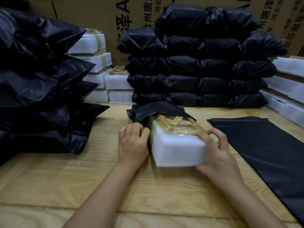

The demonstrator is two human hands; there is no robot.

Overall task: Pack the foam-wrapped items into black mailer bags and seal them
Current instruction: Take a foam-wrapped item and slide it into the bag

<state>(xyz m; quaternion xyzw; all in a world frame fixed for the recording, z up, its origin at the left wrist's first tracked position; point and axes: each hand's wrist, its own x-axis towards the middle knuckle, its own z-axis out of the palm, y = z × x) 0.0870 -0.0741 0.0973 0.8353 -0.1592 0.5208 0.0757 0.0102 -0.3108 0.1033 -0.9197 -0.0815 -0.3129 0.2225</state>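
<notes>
Item: a white foam-wrapped block, rectangular, its clear-film top showing pale wooden pieces, lies on the light wooden tabletop. Its far end is inside the mouth of a crumpled black plastic mailer bag, and its near end sticks out toward the person.
Left hand: the left hand sits just left of the block, fingers curled round the bag's open edge.
Right hand: the right hand grips the block's near right corner, fingers arched over the film top.
Between the hands: the block's bare white end.
Right side: flat empty black bags lie on the tabletop near the right hand.
Behind: a tall stack of filled black bags; the open bag's far end reaches its foot.
Left side: a second heap of filled bags.
Unpacked stock: white foam-wrapped blocks stacked at back left and along the right edge.
Backdrop: brown cardboard cartons.
</notes>
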